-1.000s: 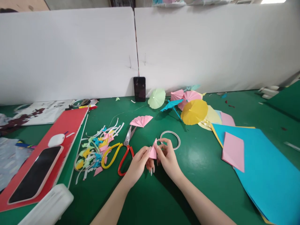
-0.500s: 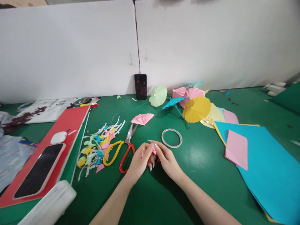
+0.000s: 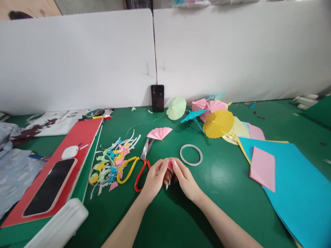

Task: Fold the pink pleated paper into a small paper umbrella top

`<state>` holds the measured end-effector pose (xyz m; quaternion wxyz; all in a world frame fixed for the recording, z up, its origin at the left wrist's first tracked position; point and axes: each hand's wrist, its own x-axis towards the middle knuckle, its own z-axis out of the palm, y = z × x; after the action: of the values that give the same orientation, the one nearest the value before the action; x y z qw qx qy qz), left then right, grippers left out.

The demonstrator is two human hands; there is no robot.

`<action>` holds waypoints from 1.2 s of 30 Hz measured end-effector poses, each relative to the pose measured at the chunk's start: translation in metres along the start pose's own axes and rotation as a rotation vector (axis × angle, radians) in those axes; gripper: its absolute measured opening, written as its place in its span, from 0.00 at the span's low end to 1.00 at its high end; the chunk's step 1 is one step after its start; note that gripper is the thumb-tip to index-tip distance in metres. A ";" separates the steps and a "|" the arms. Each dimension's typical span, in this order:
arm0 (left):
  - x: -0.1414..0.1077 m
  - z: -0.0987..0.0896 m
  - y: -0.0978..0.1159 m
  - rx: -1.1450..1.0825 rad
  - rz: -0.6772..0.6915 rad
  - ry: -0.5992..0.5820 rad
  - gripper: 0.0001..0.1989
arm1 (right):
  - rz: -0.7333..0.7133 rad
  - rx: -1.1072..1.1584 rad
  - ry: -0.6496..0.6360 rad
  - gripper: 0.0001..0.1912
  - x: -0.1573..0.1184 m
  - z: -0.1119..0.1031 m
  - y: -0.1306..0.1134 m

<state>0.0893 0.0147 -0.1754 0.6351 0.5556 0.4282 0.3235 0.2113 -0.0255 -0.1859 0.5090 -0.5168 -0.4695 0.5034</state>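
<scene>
My left hand (image 3: 156,177) and my right hand (image 3: 185,177) meet at the centre, thumbs side by side, both closed on a small folded pink paper (image 3: 170,165). Most of that paper is hidden by the fingers. Just beyond them lies a pleated pink paper fan (image 3: 159,133), by the tips of open scissors (image 3: 143,155) with one yellow and one red handle. A roll of white tape (image 3: 191,164) rests beyond my right hand. Paper umbrellas in green (image 3: 176,108), blue, pink and yellow (image 3: 218,124) stand farther back.
Paper scraps (image 3: 111,165) are heaped left of the scissors. A phone (image 3: 50,187) lies on a red board (image 3: 84,132) at left, near a white object (image 3: 60,224). Blue sheets (image 3: 297,179) and folded pink paper (image 3: 263,168) lie at right. Another phone (image 3: 157,99) leans against the white partition (image 3: 103,58).
The whole view has shifted slightly, so the table items appear lower and farther right. Both hands stay together at the pink paper, with the fingers only slightly changed.
</scene>
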 end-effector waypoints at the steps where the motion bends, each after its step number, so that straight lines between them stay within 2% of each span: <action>1: 0.001 0.001 0.000 -0.002 -0.001 0.011 0.20 | 0.004 0.003 -0.003 0.21 0.000 -0.001 0.001; 7: 0.007 0.008 0.002 0.014 0.017 0.054 0.21 | 0.034 0.036 -0.006 0.22 0.001 -0.006 0.005; 14: 0.008 0.007 -0.003 0.041 0.029 0.008 0.18 | 0.058 0.055 0.027 0.23 0.004 -0.005 0.009; 23: 0.002 0.008 -0.007 0.085 0.105 0.023 0.16 | 0.059 0.084 0.043 0.23 0.006 -0.003 0.010; 36: -0.002 0.007 -0.003 0.171 0.151 -0.081 0.12 | 0.071 0.073 0.051 0.24 0.005 -0.006 0.012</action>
<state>0.0946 0.0093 -0.1782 0.5762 0.6509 0.3851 0.3099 0.2175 -0.0219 -0.1985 0.5211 -0.5268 -0.4189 0.5249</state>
